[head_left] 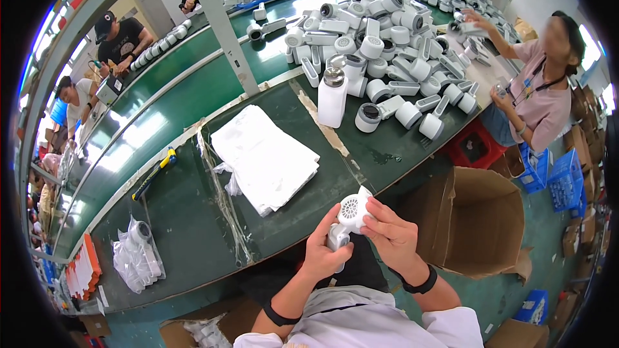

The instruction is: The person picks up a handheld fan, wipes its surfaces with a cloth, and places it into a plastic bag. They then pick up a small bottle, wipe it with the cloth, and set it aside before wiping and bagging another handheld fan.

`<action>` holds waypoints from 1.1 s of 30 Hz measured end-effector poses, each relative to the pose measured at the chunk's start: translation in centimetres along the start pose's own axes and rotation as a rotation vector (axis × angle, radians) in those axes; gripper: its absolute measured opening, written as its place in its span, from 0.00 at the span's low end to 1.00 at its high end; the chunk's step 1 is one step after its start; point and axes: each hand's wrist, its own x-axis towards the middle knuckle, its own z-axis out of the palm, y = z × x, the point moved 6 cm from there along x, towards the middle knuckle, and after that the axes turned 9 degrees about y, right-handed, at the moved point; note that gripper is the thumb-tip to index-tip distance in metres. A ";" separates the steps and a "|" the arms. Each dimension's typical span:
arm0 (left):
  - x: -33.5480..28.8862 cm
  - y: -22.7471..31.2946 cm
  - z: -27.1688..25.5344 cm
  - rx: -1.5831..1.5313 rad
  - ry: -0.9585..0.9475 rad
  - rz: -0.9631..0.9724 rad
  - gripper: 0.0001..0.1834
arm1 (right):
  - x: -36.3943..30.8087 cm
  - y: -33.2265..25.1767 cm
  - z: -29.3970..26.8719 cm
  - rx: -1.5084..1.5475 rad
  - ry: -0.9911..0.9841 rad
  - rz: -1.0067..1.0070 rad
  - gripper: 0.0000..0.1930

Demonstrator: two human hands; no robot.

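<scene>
My left hand (324,248) is wrapped round the grey handle of a white handheld device (350,209). The round head, with a slotted grille, faces up. Against the head's right side press the fingers of my right hand (394,235). A small white pointed piece, perhaps cloth, shows at the head's top edge; what it is I cannot tell. Ahead on the green bench lies a stack of white plastic bags (264,158). Beyond it stands a white pump bottle (332,98) with a metal top.
A large heap of similar devices (380,38) covers the bench's far right. At left lie a yellow-black box cutter (155,174), bagged devices (138,254) and orange-white cards (84,270). An open carton (483,219) stands at right. A person in pink (538,84) reaches into the heap.
</scene>
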 end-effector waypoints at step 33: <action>0.7 2.1 0.4 0.716 0.133 0.527 0.46 | 2.8 -2.9 1.6 -0.335 -0.423 -0.449 0.16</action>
